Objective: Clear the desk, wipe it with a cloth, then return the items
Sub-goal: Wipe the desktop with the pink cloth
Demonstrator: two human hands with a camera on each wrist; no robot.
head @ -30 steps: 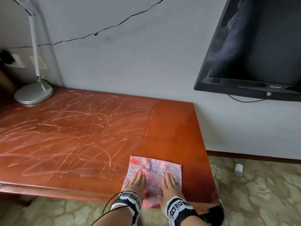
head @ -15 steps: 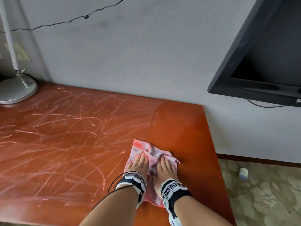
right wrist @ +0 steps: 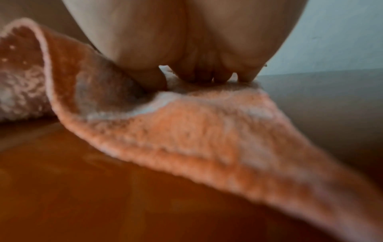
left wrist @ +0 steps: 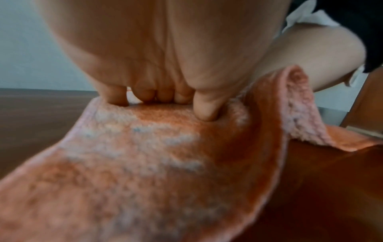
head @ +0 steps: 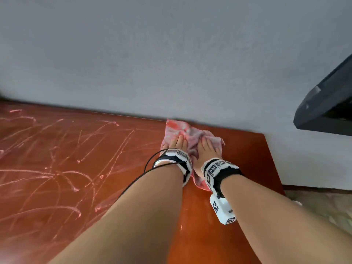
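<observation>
A pink, stained cloth (head: 182, 130) lies bunched on the red-brown wooden desk (head: 247, 159), its far edge against the wall. My left hand (head: 177, 142) and right hand (head: 206, 147) press flat on it side by side, fingers straight. In the left wrist view the fingers (left wrist: 161, 96) and thumb push down into the cloth (left wrist: 145, 155), which folds up between the hands. In the right wrist view the fingertips (right wrist: 199, 77) bear on the cloth (right wrist: 207, 127), with shiny desk surface (right wrist: 103, 196) before it. Pale scribble marks (head: 57, 168) cover the desk's left part.
The grey wall (head: 171, 54) rises right behind the cloth. A dark wall-mounted screen (head: 327, 111) juts out at the right. The desk's right edge (head: 274, 164) drops to a patterned carpet (head: 323, 206). A black cable (head: 152, 164) runs from my left wristband.
Both hands have pushed the cloth from the desk's front edge across to the wall, and it has bunched up between them. The view has tilted closer; the lamp is out of sight.
</observation>
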